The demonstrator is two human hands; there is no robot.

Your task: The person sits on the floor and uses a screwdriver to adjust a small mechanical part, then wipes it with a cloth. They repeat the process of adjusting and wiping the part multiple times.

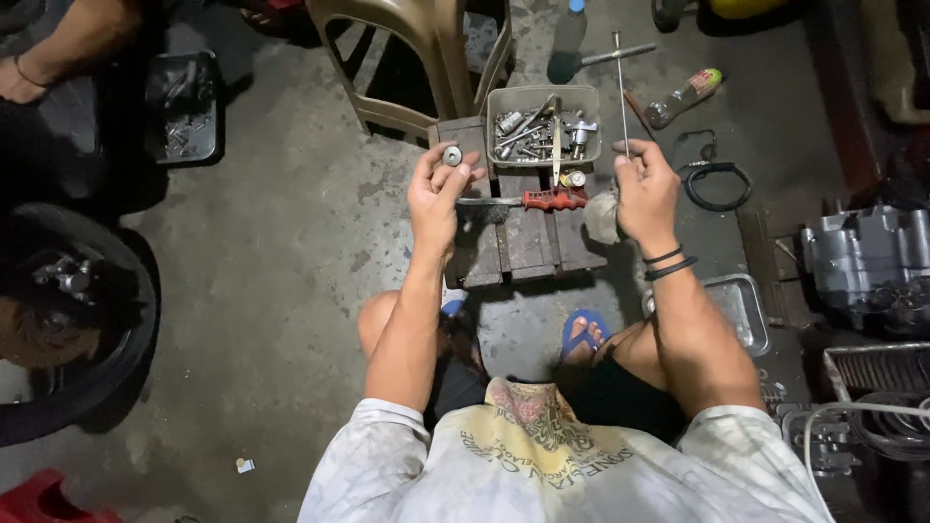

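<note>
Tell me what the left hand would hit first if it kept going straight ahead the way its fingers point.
The left hand, pinching a small round metal part, points up-frame. First in line is probably the wooden block's far end, then the plastic stool; depth is unclear.

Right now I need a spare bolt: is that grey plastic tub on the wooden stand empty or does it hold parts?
Holding parts. The grey tub on the wooden stand has metal sockets and bolts heaped across its bottom.
</note>
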